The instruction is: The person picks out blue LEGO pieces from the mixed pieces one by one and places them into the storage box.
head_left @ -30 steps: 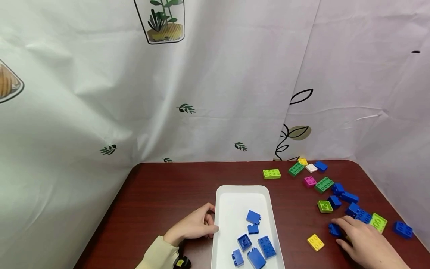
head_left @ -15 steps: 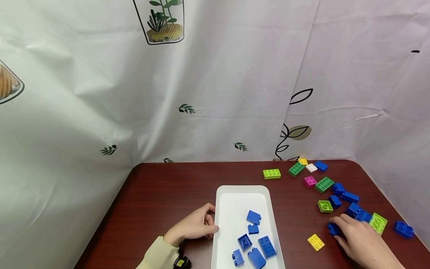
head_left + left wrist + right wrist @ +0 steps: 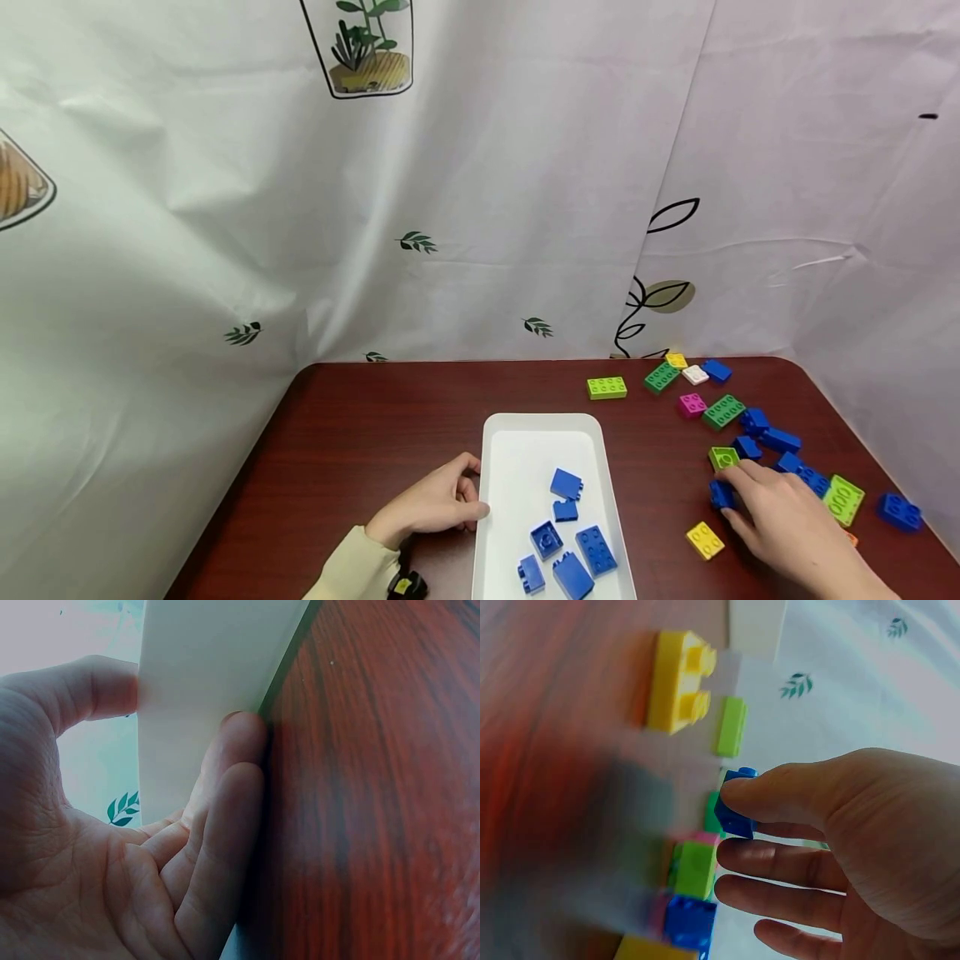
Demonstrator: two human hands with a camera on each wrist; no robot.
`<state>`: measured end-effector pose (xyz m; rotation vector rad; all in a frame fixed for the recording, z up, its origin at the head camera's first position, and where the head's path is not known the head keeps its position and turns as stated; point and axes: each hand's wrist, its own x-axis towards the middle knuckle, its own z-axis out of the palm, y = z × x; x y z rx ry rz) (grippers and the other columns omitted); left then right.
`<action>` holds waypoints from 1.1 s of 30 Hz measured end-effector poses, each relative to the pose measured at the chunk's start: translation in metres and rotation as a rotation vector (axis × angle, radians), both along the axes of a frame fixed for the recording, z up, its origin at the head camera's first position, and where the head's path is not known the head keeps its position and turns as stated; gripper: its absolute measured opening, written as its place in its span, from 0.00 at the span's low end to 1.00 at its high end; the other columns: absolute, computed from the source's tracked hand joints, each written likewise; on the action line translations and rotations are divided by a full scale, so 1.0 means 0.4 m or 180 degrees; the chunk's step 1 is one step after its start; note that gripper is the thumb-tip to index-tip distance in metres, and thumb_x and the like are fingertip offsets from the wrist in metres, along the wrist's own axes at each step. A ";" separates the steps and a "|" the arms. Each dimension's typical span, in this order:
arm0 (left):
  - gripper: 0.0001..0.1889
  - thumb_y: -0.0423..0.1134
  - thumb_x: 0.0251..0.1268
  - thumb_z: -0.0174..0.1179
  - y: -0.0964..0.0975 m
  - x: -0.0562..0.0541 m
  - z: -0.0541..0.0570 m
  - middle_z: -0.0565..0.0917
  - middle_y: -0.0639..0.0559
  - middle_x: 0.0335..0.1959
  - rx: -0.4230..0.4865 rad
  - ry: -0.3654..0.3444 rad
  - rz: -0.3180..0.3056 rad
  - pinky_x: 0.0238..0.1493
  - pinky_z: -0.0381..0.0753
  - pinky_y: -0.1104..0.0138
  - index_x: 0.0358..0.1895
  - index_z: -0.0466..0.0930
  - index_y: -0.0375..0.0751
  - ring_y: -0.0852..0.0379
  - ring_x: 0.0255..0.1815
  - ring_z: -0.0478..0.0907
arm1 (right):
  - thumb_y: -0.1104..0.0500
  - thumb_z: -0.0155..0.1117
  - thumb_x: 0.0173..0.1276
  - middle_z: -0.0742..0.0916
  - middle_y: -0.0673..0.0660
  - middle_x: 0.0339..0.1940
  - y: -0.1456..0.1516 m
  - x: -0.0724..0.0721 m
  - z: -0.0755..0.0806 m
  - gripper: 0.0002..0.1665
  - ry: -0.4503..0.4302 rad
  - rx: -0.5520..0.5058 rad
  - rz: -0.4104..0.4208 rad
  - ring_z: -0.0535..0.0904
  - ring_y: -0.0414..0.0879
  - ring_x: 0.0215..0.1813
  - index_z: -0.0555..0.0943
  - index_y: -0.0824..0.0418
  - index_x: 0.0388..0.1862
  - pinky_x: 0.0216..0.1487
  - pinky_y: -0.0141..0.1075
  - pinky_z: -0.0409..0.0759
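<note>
My left hand (image 3: 429,502) holds the left edge of a white tray (image 3: 517,467). In the left wrist view the thumb touches the upper edge of the tray wall (image 3: 187,675), while the fingertips (image 3: 240,739) lie low against its outside. Several blue bricks (image 3: 596,550) lie in the tray. To the right, my right hand (image 3: 787,521) pinches a small blue toy brick (image 3: 722,495) between thumb and index finger, seen raised off the table in the right wrist view. The other fingers extend loosely. A lime brick (image 3: 723,457) is just behind it.
More bricks spread over the table's right side: a yellow one (image 3: 705,541) left of my right hand, blue ones (image 3: 780,440), green (image 3: 724,412), pink (image 3: 692,406) and lime (image 3: 845,498). A patterned white cloth (image 3: 465,183) hangs behind the table (image 3: 375,425).
My right hand has shifted left and slightly away from me with the blue brick, partly covering the lime brick. An orange piece now shows behind the hand. The left hand and tray stay put.
</note>
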<state>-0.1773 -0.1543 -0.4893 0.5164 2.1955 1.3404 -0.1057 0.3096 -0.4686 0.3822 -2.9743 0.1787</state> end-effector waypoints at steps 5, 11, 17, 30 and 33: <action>0.26 0.38 0.61 0.68 -0.002 0.000 -0.001 0.81 0.52 0.23 0.0000 -0.0008 -0.0001 0.27 0.78 0.69 0.60 0.68 0.36 0.56 0.22 0.81 | 0.49 0.85 0.51 0.87 0.50 0.41 -0.052 -0.008 0.023 0.24 0.0124 -0.0026 0.0103 0.83 0.43 0.38 0.85 0.54 0.45 0.43 0.50 0.87; 0.26 0.38 0.62 0.68 -0.004 -0.001 -0.003 0.81 0.52 0.23 0.0002 -0.0013 0.0007 0.27 0.78 0.69 0.59 0.68 0.36 0.56 0.22 0.81 | 0.50 0.86 0.50 0.86 0.46 0.38 -0.120 -0.016 0.052 0.24 0.0221 -0.0097 0.0164 0.82 0.42 0.40 0.85 0.52 0.44 0.47 0.53 0.86; 0.27 0.38 0.62 0.68 -0.004 -0.002 -0.004 0.81 0.52 0.23 -0.0002 -0.0022 -0.0004 0.27 0.79 0.69 0.60 0.68 0.36 0.57 0.22 0.81 | 0.48 0.85 0.52 0.85 0.43 0.38 -0.188 -0.026 0.075 0.23 0.0178 -0.0127 0.0209 0.81 0.40 0.41 0.85 0.48 0.45 0.51 0.54 0.85; 0.26 0.39 0.62 0.68 -0.001 -0.005 0.002 0.81 0.52 0.23 -0.0012 -0.0059 -0.0024 0.27 0.78 0.68 0.59 0.68 0.36 0.56 0.22 0.80 | 0.45 0.83 0.55 0.84 0.38 0.39 -0.284 -0.031 0.071 0.21 0.0083 -0.0217 0.0436 0.79 0.33 0.41 0.86 0.44 0.47 0.55 0.44 0.84; 0.26 0.38 0.62 0.68 -0.001 -0.006 0.003 0.81 0.52 0.23 -0.0007 -0.0060 -0.0041 0.27 0.78 0.69 0.59 0.68 0.36 0.57 0.22 0.80 | 0.46 0.82 0.55 0.83 0.37 0.39 -0.294 -0.028 0.066 0.21 0.0100 -0.0237 0.0535 0.78 0.32 0.41 0.86 0.45 0.47 0.53 0.44 0.84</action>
